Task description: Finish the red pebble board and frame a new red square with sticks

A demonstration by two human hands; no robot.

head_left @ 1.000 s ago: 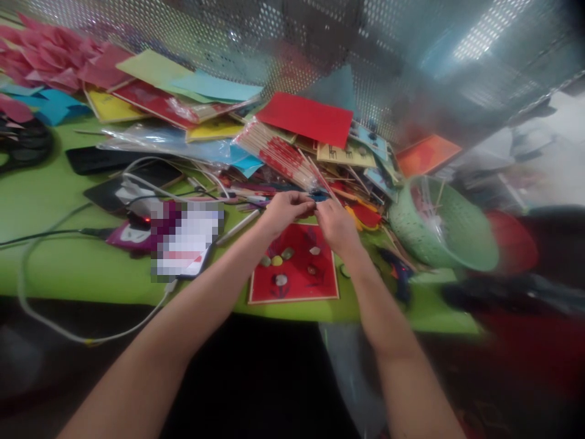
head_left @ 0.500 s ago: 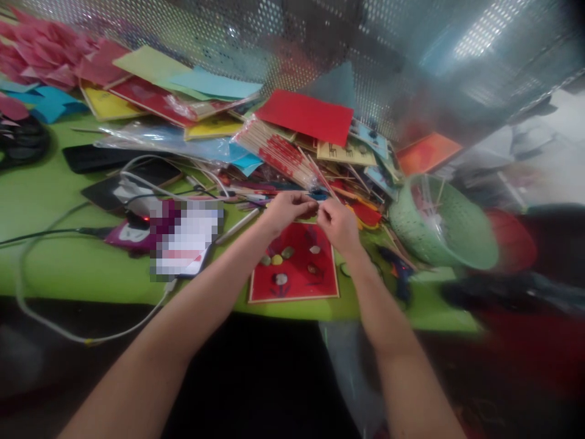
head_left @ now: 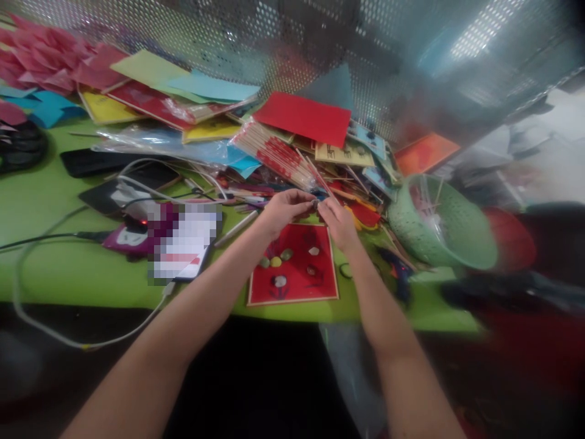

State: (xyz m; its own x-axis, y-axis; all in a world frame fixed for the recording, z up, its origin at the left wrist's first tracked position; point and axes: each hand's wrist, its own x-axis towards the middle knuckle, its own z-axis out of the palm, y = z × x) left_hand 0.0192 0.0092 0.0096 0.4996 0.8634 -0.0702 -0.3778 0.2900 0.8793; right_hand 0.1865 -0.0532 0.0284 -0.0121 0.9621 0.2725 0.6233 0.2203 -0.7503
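The phone (head_left: 183, 247) screen is pixelated, so its writing cannot be read. A yellow card (head_left: 345, 154) carries dark chair-shaped drawings, 2 of them fairly distinct. A red mark, too blurred to make out, runs over the bundle of thin wooden sticks (head_left: 274, 152) in shiny clear plastic.

The left hand (head_left: 283, 210) and right hand (head_left: 339, 222) come together at the fingertips, both pinching 1 small dark piece (head_left: 315, 204); its material is too small to tell. The piece is in the air, just past the far edge of a red panel (head_left: 295, 271).

That panel lies flat near the front edge of the smooth green table (head_left: 219, 292). It is a matt square with a pale, wood-like border, dark painted strokes and 6 rounded, pebble-like pieces (head_left: 280, 281): whitish, greenish, yellow and brown.

To the right sits a tilted, round green plastic basket (head_left: 470, 228) with small holes. Left of the phone is a glossy purple power strip (head_left: 121, 238) with a red light. Behind are a stiff red sheet (head_left: 302, 116), crinkled pink paper (head_left: 41, 55) and a shiny perforated metal panel (head_left: 283, 36).
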